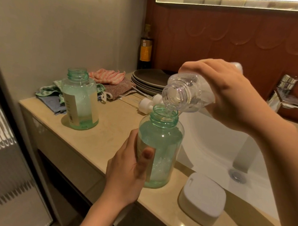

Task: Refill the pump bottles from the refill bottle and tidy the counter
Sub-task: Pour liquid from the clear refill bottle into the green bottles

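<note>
Hands both closed: left hand [127,168] wraps green translucent plastic pump bottle [158,148] upright on beige stone surface [91,143]; right hand [223,92] tips clear plastic refill bottle [186,94], mouth over its neck. Second green bottle [79,100] stands uncapped far left of left hand. White pump caps [148,103] lie just behind held bottle.

1. There is bare counter [112,127] between the two green bottles [79,100] [158,148].
2. The white box [202,198] blocks the front edge.
3. Cloths [110,81] and plates [148,80] fill the back corner.
</note>
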Demonstrator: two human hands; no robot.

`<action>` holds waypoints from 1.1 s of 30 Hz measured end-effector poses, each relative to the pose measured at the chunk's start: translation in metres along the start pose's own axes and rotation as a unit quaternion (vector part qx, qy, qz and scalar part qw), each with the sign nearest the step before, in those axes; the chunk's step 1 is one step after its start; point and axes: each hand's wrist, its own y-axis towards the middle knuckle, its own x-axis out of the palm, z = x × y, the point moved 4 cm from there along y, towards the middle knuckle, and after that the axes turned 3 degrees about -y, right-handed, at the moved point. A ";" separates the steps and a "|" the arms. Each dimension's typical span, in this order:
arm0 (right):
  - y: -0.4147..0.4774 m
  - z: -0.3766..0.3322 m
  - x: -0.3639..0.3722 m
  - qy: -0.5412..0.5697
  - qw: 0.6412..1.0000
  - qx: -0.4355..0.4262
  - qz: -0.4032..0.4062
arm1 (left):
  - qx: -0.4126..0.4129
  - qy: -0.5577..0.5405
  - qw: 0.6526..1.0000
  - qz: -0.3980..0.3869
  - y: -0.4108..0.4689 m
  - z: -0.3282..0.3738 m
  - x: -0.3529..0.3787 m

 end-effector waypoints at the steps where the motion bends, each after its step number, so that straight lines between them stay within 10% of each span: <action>1: 0.000 0.000 0.000 0.000 1.000 0.000 0.000 | -0.001 -0.002 1.000 -0.001 0.000 0.000 0.000; 33: 0.000 0.000 -0.001 0.007 1.000 0.008 -0.002 | 0.005 0.006 1.000 -0.007 0.000 0.000 0.000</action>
